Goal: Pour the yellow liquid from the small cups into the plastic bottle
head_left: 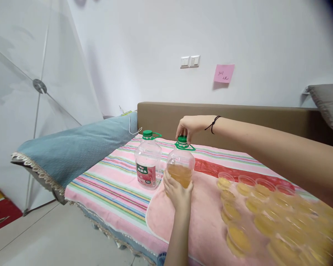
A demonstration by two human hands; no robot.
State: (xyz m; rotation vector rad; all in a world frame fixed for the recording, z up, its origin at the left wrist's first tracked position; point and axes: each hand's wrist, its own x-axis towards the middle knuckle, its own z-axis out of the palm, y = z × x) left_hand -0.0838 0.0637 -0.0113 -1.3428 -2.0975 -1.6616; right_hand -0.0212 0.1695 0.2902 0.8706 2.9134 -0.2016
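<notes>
A clear plastic bottle (180, 160), partly filled with amber liquid, stands upright on a pink mat. My left hand (178, 189) wraps around its lower body. From above, the fingers of my right hand (189, 127) are closed on the green cap (182, 139), which sits on the neck above a green carrying loop. A black cord bracelet (213, 125) circles my right wrist. Just left of these stands a second bottle (148, 153) with a green cap and a red label; it looks empty.
Several clear plastic cups (238, 236) of yellow liquid crowd the pink mat (202, 221) on the right. Behind them lies a red plastic strip (208, 168). A striped cloth (108, 184) covers the sofa seat, with a blue-covered armrest (80, 144) left and a brown backrest (166, 114) behind.
</notes>
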